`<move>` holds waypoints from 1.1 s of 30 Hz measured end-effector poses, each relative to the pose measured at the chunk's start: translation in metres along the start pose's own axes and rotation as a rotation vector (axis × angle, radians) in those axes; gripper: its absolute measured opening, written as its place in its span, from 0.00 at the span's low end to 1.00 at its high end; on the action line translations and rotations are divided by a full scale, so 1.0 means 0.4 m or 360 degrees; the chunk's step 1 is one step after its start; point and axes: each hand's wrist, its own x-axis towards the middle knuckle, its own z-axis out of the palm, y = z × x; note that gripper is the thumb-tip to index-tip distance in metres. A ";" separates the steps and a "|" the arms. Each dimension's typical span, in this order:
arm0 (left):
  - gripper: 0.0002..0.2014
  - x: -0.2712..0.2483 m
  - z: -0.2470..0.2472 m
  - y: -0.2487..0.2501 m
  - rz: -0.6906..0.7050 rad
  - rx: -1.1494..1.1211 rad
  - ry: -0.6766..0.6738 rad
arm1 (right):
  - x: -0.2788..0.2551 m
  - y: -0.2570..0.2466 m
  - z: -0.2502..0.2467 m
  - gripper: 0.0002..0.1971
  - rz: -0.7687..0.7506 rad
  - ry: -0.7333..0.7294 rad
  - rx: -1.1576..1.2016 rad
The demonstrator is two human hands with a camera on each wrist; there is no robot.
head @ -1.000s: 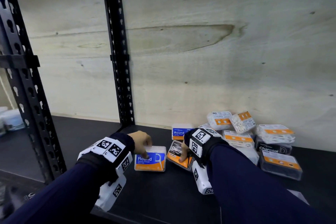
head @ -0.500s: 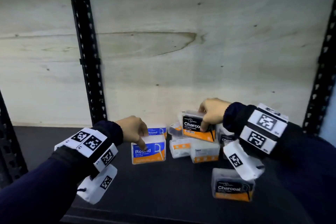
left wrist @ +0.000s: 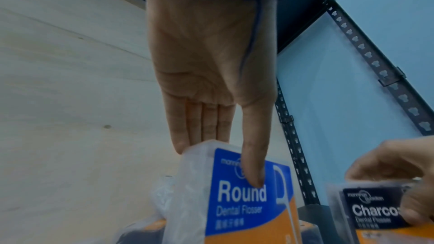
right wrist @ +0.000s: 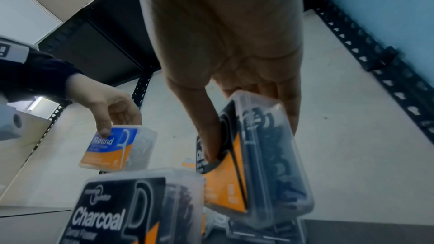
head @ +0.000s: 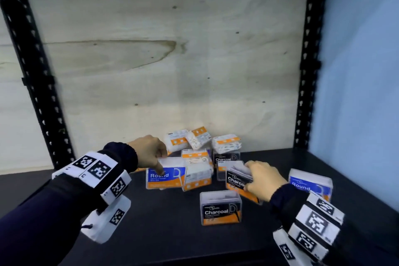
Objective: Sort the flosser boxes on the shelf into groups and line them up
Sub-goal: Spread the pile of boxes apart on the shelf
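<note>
Black shelf (head: pixel 164 233), plywood back (head: pixel 172 60), blue wall (head: pixel 356 71).

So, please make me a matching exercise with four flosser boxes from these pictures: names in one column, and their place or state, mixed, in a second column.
Column 1
1. Round box at the pile
2. Tilted Charcoal box
3. Front Charcoal box
4. Round box at far right

Column 2
A. stands alone at the front of the shelf, no hand on it
B. held by the left hand, thumb on its blue label
C. near the blue wall, behind the right wrist
D. gripped by the right hand, tilted

Pairs: 1-B, 2-D, 3-A, 4-C
</note>
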 end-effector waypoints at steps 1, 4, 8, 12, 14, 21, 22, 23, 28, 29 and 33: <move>0.23 0.005 -0.003 0.010 0.0008 0.0005 -0.0003 | 0.004 0.005 0.008 0.18 0.0005 -0.0033 -0.0006; 0.24 0.019 -0.009 0.036 0.0034 0.0028 -0.0028 | 0.018 0.018 0.035 0.19 0.0019 -0.0106 0.0006; 0.25 0.034 -0.013 0.067 0.0073 0.0083 -0.0063 | 0.030 0.029 0.054 0.23 -0.0002 -0.0209 0.0058; 0.24 0.055 -0.031 0.100 0.0125 0.0124 -0.0082 | 0.032 0.048 0.060 0.24 -0.0090 -0.0275 0.0194; 0.24 0.067 -0.049 0.123 0.0159 0.0149 -0.0079 | 0.024 0.070 0.051 0.27 -0.0123 -0.0246 0.0294; 0.24 0.130 -0.109 0.238 0.0296 0.0260 0.0001 | -0.026 0.207 0.039 0.25 -0.0164 0.0006 0.0244; 0.24 0.141 -0.114 0.261 0.0317 0.0281 0.0003 | -0.031 0.226 0.050 0.26 -0.0190 -0.0020 0.0201; 0.24 0.152 -0.118 0.285 0.0336 0.0299 0.0001 | -0.036 0.241 0.063 0.26 -0.0225 -0.0055 0.0173; 0.25 0.201 -0.116 0.407 0.0423 0.0415 0.0004 | -0.050 0.281 0.132 0.45 -0.0341 -0.0329 0.0217; 0.25 0.209 -0.118 0.427 0.0436 0.0425 0.0012 | -0.050 0.283 0.145 0.56 -0.0373 -0.0342 0.0195; 0.25 0.253 -0.109 0.506 0.0492 0.0444 -0.0022 | -0.047 0.298 0.181 0.57 -0.0390 -0.0342 0.0064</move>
